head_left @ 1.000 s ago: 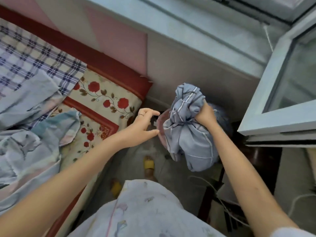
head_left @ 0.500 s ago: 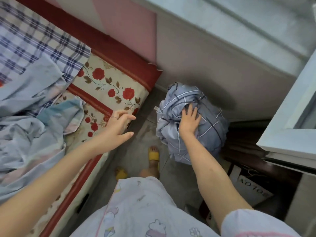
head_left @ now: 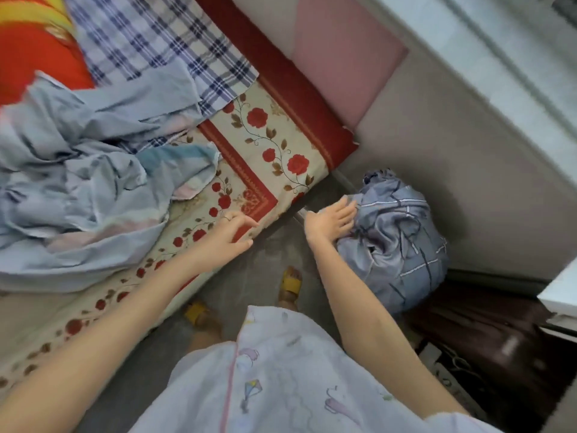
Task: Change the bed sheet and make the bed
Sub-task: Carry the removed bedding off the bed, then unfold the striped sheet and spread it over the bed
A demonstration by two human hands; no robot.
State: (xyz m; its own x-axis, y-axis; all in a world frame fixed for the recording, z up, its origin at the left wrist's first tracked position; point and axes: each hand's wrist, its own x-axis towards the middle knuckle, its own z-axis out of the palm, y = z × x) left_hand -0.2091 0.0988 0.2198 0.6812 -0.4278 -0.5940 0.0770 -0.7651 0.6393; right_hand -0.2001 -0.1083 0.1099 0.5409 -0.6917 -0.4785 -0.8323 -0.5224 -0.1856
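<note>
A bunched blue-grey checked sheet (head_left: pixel 396 242) sits as a bundle low in the gap between the bed and the wall. My right hand (head_left: pixel 329 221) lies flat against its left side with fingers spread, gripping nothing. My left hand (head_left: pixel 229 234) hovers open over the corner of the mattress (head_left: pixel 274 157), which shows a cream cover with red roses and a red border. A crumpled pale blue sheet (head_left: pixel 78 195) lies heaped on the bed at left, over a blue plaid cloth (head_left: pixel 162 42).
A red and yellow blanket (head_left: pixel 28 45) lies at the top left. The pink and grey padded headboard (head_left: pixel 352 57) and a grey wall close off the narrow floor gap. A dark suitcase (head_left: pixel 487 332) stands at right. My feet in yellow sandals (head_left: pixel 292 282) stand on grey floor.
My right hand lowered the checked bundle into the gap, let go of its grip and now rests flat on it. My left hand moved back toward the mattress corner. The view tilted down.
</note>
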